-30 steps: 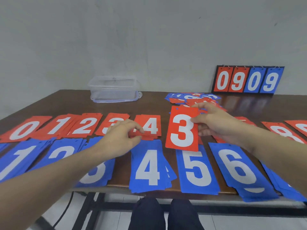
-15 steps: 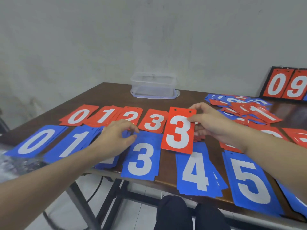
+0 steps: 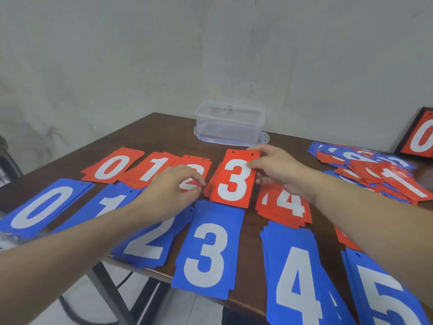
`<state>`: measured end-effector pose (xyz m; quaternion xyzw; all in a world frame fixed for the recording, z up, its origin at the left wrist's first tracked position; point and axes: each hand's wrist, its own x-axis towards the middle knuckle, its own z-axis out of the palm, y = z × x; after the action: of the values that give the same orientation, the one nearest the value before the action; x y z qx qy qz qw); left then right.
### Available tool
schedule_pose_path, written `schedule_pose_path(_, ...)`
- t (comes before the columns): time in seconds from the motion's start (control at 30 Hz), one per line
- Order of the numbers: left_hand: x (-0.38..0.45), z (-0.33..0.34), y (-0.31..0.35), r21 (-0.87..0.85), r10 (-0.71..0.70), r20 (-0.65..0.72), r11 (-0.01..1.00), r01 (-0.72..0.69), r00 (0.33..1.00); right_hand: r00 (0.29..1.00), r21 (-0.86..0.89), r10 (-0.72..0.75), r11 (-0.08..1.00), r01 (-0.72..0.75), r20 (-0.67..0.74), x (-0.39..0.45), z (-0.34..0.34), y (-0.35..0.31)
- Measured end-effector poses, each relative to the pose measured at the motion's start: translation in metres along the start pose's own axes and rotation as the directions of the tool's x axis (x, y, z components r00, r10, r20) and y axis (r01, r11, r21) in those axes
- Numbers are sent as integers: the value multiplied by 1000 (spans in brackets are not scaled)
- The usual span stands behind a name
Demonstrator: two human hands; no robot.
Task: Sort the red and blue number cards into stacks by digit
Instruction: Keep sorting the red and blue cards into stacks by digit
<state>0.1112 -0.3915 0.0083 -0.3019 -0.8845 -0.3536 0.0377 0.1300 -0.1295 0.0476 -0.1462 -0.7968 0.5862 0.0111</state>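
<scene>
Head view: a red 3 card (image 3: pixel 235 181) is gripped by the right hand (image 3: pixel 278 167) over its stack; left hand (image 3: pixel 173 191), loosely curled, holds nothing; release follows.

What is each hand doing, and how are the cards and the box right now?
right hand: holds the red 3 card by its top edge
red 3 card: over the red 3 stack
left hand: fingers curled over the red 2 stack
unsorted pile: jumbled, red and blue mixed
clear box: looks empty
</scene>
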Motion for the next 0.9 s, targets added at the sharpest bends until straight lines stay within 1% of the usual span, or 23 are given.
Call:
schedule_pose_path(0.1,16,1,-2,0,3,3,1000,-3,1000,998,-166,-59,985,55,-20,21,8,3)
schedule_pose_path(0.17,27,2,-2,5,-4,6,1000,4,1000,993,-280,-116,954,102,-34,34,9,11)
schedule_pose_path(0.23,35,5,0,25,-3,22,1000,3,1000,987,-395,-160,908,137,-26,43,9,21)
schedule_pose_path(0.3,43,10,2,41,24,33,999,-26,999,986,-513,-164,848,136,-9,48,7,29)
schedule_pose_path(0.37,52,16,5,38,47,43,998,-48,998,986,-575,-167,807,132,-9,50,1,34)
schedule_pose_path(0.5,73,35,22,44,77,77,996,-81,994,969,-526,-240,832,176,-57,51,-23,41)
schedule_pose_path(0.6,92,60,40,-33,101,97,995,-98,990,962,-471,-259,861,189,-88,44,-53,52)
schedule_pose_path(0.67,105,79,55,-74,137,118,989,-129,983,956,-460,-263,870,178,-129,38,-79,59)
schedule_pose_path(0.77,125,107,79,-63,200,159,979,-193,967,940,-447,-267,882,151,-210,29,-122,72)
schedule_pose_path(0.9,150,144,112,-80,267,186,963,-256,946,920,-408,-236,908,94,-313,13,-178,90)
